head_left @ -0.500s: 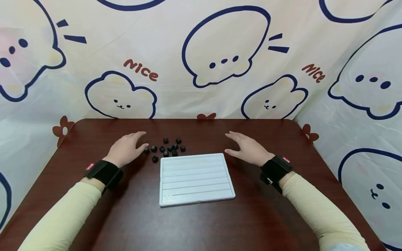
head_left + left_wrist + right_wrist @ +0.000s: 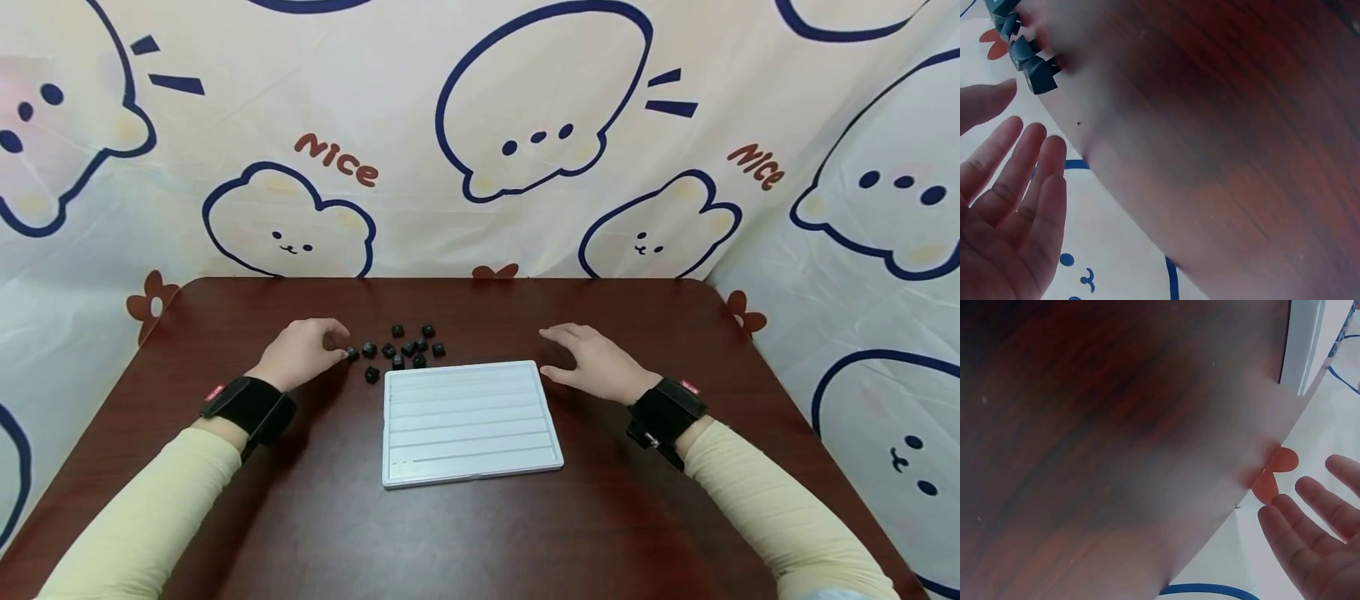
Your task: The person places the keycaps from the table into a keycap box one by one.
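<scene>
Several small black blocks, shaped like keycaps (image 2: 397, 363), lie loosely grouped on the table behind a white tray (image 2: 472, 423) with shallow parallel rows. My left hand (image 2: 300, 354) is at the group's left side, its thumb tip close to the leftmost keycap (image 2: 352, 354); whether they touch cannot be told. In the left wrist view, the left hand (image 2: 1013, 206) has fingers gently bent and apart from the thumb, with nothing between them, near the dark keycaps (image 2: 1040, 75). Right of the tray, my right hand (image 2: 600, 362) hovers with relaxed fingers, holding nothing.
The dark brown wooden table (image 2: 480, 542) extends around the tray. A white cloth (image 2: 420, 233) with cartoon prints hangs behind the table and along its sides. Black bands sit on both wrists. The tray's edge (image 2: 1302, 347) shows in the right wrist view.
My left hand's fingers have bent more, and its thumb is close to the leftmost keycap. The right hand has shifted slightly. The whole head view has moved a little.
</scene>
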The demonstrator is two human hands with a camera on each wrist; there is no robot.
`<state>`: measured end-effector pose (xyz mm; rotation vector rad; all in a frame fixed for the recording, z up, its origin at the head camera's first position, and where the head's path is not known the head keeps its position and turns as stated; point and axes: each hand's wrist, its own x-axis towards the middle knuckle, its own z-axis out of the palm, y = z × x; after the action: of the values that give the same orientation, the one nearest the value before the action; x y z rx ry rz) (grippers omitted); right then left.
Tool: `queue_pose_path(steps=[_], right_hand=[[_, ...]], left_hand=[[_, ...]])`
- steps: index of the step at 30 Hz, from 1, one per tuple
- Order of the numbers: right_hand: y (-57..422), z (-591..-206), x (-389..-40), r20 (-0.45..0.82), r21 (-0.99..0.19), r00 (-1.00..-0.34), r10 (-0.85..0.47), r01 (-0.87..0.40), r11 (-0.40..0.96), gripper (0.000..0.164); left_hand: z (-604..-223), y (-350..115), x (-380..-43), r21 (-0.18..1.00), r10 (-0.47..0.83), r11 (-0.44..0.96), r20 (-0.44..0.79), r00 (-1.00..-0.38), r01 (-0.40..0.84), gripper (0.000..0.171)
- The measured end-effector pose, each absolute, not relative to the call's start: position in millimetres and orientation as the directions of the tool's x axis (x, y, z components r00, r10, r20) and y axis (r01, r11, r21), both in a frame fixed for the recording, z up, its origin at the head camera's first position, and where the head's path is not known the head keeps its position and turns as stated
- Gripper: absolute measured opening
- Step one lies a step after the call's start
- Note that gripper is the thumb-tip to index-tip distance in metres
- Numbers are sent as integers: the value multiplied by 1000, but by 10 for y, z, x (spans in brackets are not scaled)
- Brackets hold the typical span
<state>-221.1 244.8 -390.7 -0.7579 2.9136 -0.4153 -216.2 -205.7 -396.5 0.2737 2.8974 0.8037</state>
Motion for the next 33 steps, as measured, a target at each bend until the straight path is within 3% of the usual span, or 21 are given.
queue_pose_path(steps=[10, 18, 24, 33], right_hand=[[2443, -3954, -2086, -68, -346, -875, -479, -430, 834, 58], [2431, -3991, -1977, -222, -614, -889, -401, -192, 766, 50], [2369, -4018, -1921, -315, -748, -878, -359, -3, 664, 55], [2312, -4131, -1863, -365, -769, -870, -331, 81, 634, 70]], left_hand=[[-4000, -2036, -2164, 513, 192, 851, -108, -975, 111, 28], [-4015, -2014, -2171, 499, 202, 858, -106, -974, 123, 24], [-4039, -2013, -2179, 501, 201, 857, -108, -974, 121, 22], [-4070, -1990, -2208, 494, 199, 861, -106, -974, 122, 21]])
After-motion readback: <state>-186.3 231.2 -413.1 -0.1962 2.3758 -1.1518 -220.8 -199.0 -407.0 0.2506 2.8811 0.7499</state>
